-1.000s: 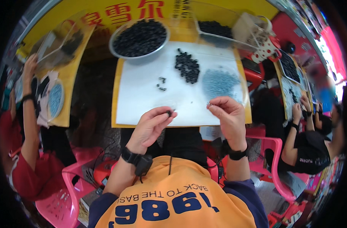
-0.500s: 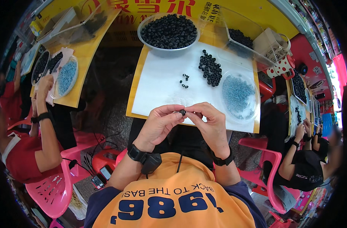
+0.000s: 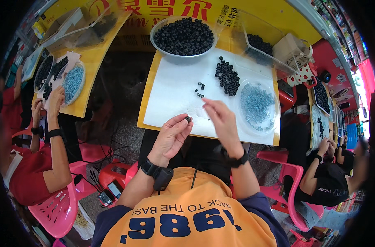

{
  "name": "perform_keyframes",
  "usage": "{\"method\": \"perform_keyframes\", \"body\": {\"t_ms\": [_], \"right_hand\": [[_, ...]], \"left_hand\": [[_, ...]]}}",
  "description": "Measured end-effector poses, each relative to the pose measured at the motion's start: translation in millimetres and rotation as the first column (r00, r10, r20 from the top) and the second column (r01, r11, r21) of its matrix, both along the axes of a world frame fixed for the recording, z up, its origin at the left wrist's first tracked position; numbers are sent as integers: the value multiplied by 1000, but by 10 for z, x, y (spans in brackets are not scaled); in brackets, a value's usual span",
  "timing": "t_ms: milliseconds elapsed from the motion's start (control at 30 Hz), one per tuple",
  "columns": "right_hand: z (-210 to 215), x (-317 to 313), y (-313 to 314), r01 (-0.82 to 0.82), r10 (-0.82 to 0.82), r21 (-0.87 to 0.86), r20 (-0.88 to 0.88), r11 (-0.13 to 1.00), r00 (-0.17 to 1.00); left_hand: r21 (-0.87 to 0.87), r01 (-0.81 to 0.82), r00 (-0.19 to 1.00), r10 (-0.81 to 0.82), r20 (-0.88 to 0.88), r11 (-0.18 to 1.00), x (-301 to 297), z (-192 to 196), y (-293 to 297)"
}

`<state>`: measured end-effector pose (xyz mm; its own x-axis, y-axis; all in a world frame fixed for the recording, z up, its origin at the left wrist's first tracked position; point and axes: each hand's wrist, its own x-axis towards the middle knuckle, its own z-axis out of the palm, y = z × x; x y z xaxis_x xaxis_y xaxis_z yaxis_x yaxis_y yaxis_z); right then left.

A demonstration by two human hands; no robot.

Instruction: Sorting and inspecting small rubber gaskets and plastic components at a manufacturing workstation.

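Between the thumb and index fingertips of my left hand (image 3: pixel 171 136) is a small black round plastic piece (image 3: pixel 188 119) with a hollow in its end. My right hand (image 3: pixel 221 119) reaches over the white sheet, its fingers stretched out and slightly blurred. Its fingertips are beside a few tiny black pieces (image 3: pixel 200 89); nothing shows between them. Farther right lies a loose pile of black round pieces (image 3: pixel 227 78). Next to it, a clear round tray (image 3: pixel 259 131) holds many tiny pale-blue translucent pieces (image 3: pixel 256 101).
A white sheet (image 3: pixel 167 90) covers the yellow table (image 3: pixel 143 111). At the back stand a clear bowl (image 3: pixel 183 54) of black pieces, a clear bin (image 3: pixel 274 61) and a dotted mug (image 3: pixel 299 77). People work at tables left and right, near pink chairs (image 3: pixel 292 181).
My hands have come apart. The right one has moved forward to the tiny black pieces, while the left keeps the black round piece and has shifted slightly left.
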<state>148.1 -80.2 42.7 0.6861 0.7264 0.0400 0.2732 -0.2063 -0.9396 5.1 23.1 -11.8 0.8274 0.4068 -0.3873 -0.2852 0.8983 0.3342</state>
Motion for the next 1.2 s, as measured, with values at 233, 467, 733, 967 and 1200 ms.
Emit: {"method": "perform_keyframes", "body": {"t_ms": [233,467,733,967,1200], "right_hand": [[-665,618,355,-65,135,-139,592,988,795],[-565,533,285,-17,162,-241,599,970,784],[-101,23,-76,45,84,221,-542,974,836],[133,-272,-76,-11,65,151,-357,988,932],[123,-308,-73,-50,47,94,32,994,998]], "left_hand": [[-33,-4,999,5,32,999,-20,30,19],[-47,-34,999,34,1,998,-78,7,80],[20,52,998,-52,21,998,23,42,28],[126,40,999,-43,27,991,-4,101,32],[220,33,999,-38,20,975,-26,164,5]]}}
